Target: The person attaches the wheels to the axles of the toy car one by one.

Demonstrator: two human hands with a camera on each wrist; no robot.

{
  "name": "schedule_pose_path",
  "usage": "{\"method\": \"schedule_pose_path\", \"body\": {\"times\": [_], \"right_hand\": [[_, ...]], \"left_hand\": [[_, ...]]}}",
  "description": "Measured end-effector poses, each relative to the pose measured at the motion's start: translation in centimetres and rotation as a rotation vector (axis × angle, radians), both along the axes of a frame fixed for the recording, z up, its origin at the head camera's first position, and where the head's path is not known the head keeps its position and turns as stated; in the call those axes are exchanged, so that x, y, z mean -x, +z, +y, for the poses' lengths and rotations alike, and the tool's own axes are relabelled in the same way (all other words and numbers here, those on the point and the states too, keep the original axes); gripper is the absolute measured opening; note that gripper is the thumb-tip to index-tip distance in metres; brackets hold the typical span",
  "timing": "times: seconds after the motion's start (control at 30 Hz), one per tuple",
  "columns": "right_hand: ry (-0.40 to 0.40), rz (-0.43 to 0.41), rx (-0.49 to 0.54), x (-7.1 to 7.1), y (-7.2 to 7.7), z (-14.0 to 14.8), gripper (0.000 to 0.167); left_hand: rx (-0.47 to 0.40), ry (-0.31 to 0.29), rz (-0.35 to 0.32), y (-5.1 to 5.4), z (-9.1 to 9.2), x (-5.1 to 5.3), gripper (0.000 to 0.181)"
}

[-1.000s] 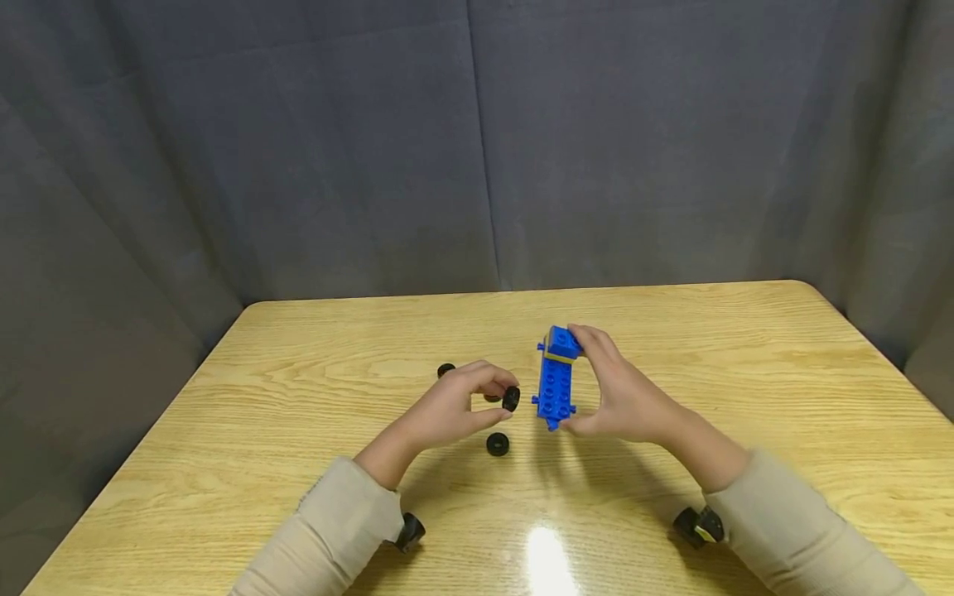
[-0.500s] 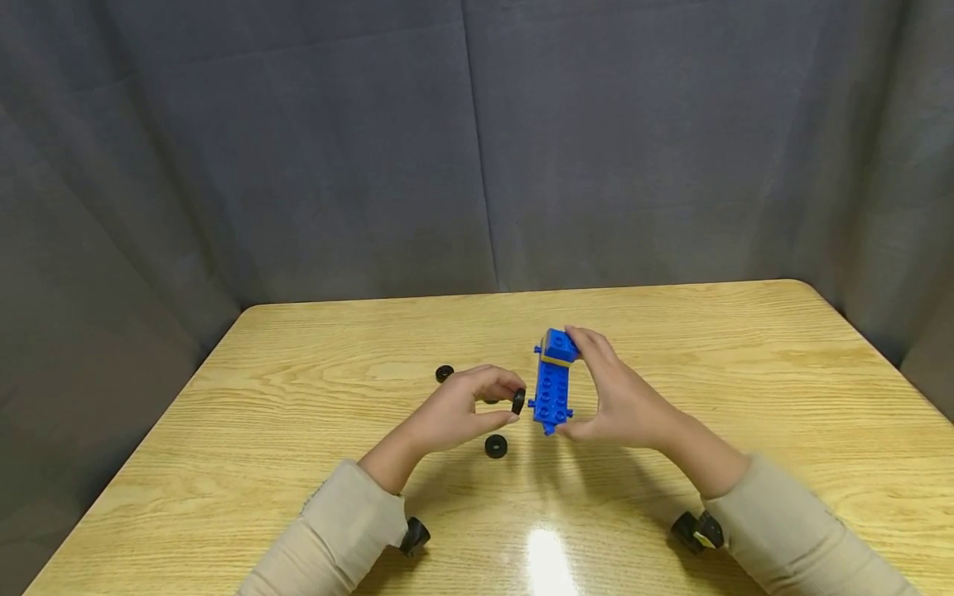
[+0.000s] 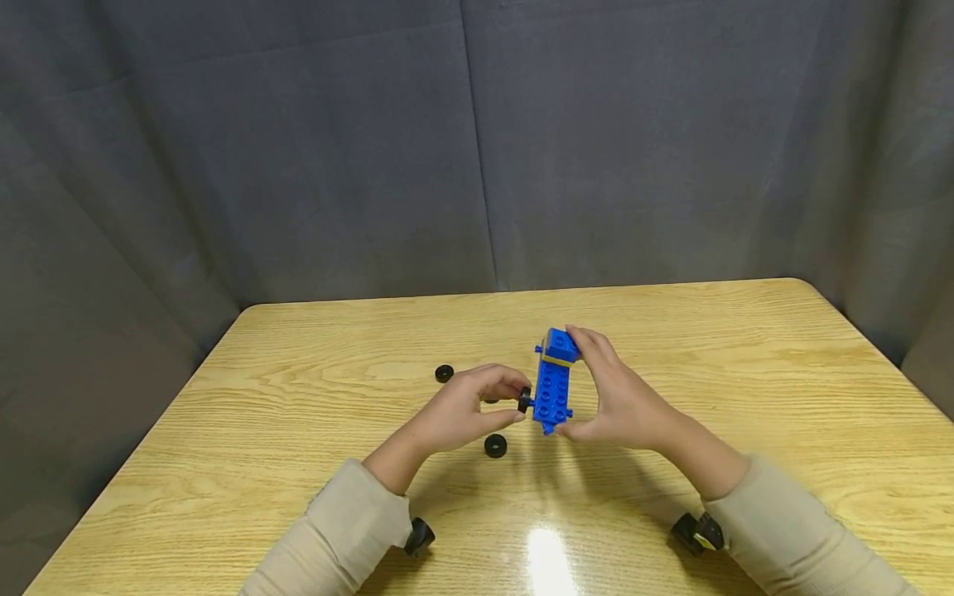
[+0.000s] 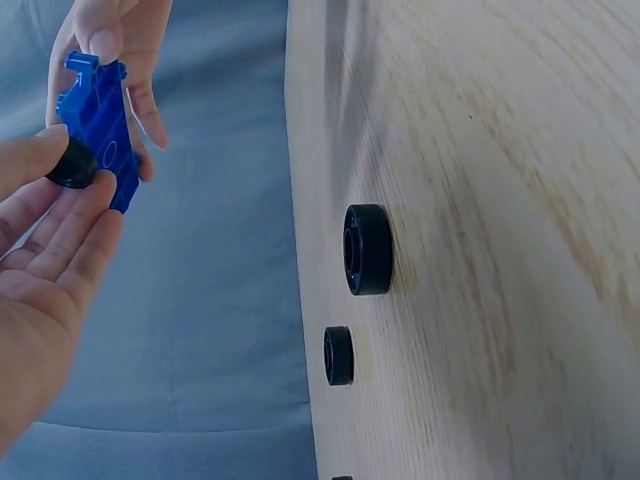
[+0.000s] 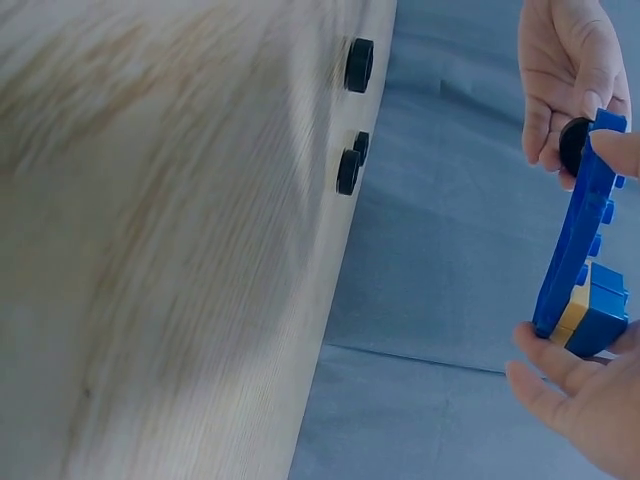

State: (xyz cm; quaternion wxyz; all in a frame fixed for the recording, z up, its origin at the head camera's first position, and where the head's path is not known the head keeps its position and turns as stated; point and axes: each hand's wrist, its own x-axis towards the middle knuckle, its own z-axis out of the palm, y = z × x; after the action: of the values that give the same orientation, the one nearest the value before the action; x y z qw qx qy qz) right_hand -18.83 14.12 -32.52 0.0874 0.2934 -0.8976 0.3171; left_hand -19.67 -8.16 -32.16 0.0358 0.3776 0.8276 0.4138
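Note:
Above the table, my right hand (image 3: pixel 629 401) holds a blue toy car chassis (image 3: pixel 547 393) by its two ends, thumb at one end and fingers at the other. Studs run along its top, and a blue brick (image 3: pixel 561 341) over a thin yellow brick (image 5: pixel 573 310) sits at the far end. Short axle pegs stick out from its sides. My left hand (image 3: pixel 462 408) pinches a small black wheel (image 3: pixel 525 400) between thumb and fingers. That wheel meets the near left peg; how far it sits on the peg cannot be seen.
Black wheels lie on the wooden table (image 3: pixel 313 397): one in front of the left hand (image 3: pixel 495 445), a second wheel (image 3: pixel 444 373) behind it, and a third wheel (image 5: pixel 361 147) mostly hidden by that hand in the head view. A grey curtain (image 3: pixel 358 165) hangs behind the table.
My left hand has moved slightly right, turning the wheel edge-on and bringing it from a gap away up against the chassis's left peg. The right hand and chassis have barely shifted.

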Motion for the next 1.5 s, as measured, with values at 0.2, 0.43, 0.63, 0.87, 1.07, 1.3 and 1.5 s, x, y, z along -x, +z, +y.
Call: {"method": "schedule_pose_path", "body": {"times": [0.2, 0.43, 0.63, 0.87, 1.07, 1.3, 1.5], "right_hand": [[-0.001, -0.013, 0.0, -0.05, -0.04, 0.02, 0.109], [0.007, -0.039, 0.004, -0.13, -0.17, -0.07, 0.109], [0.014, -0.04, 0.032, -0.08, -0.27, -0.15, 0.109], [0.04, -0.003, 0.078, -0.1, -0.32, -0.27, 0.109], [0.052, 0.024, 0.086, -0.15, -0.23, -0.3, 0.11], [0.044, 0.029, 0.104, -0.23, -0.21, -0.32, 0.11], [-0.005, 0.047, 0.109, -0.63, -0.15, -0.24, 0.109]], "left_hand": [[-0.012, 0.008, -0.001, -0.22, 0.17, 0.02, 0.03], [0.009, 0.026, 0.024, -0.34, 0.17, -0.01, 0.031], [-0.006, 0.034, 0.049, -0.49, 0.11, -0.08, 0.031], [-0.016, 0.036, 0.088, -0.52, 0.08, -0.17, 0.031], [-0.035, 0.032, 0.093, -0.32, 0.13, -0.27, 0.03], [-0.05, 0.036, 0.091, -0.36, 0.2, -0.32, 0.03], [-0.082, 0.059, 0.075, -0.43, 0.27, -0.51, 0.029]]}}
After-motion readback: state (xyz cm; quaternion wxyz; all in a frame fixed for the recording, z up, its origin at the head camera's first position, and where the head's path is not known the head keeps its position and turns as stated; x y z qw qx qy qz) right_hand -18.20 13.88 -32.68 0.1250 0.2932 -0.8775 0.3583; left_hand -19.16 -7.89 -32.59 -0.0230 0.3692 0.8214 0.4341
